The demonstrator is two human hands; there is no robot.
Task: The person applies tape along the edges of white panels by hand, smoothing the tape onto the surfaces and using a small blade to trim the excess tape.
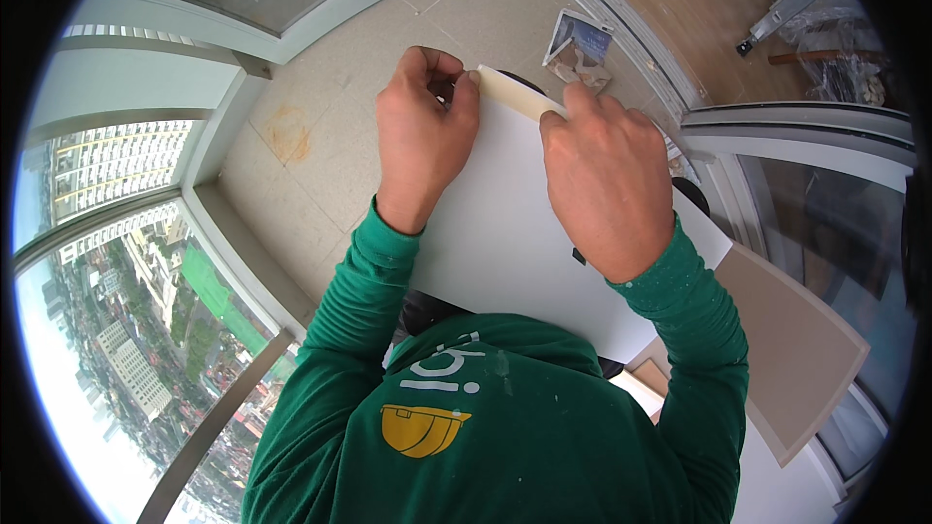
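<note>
A white panel (pixel 519 223) lies across my lap. A cream strip (pixel 515 95), tape or edging, runs along its far edge between my hands. My left hand (pixel 425 126) is closed, thumb and index finger pinching the strip's left end at the panel's corner. My right hand (pixel 607 180) is curled shut over the strip's right end, thumb against it; its fingertips are hidden beneath. Beside my right wrist a small black piece (pixel 579 256) shows on the panel.
A beige board (pixel 791 349) leans at the right, past my right forearm. On the tiled floor (pixel 330 126) ahead lies a printed packet (pixel 580 44). Sliding-door tracks (pixel 631 24) border a wooden floor (pixel 670 0); plastic-wrapped items (pixel 830 49) stand there. Windows (pixel 126 301) line the left.
</note>
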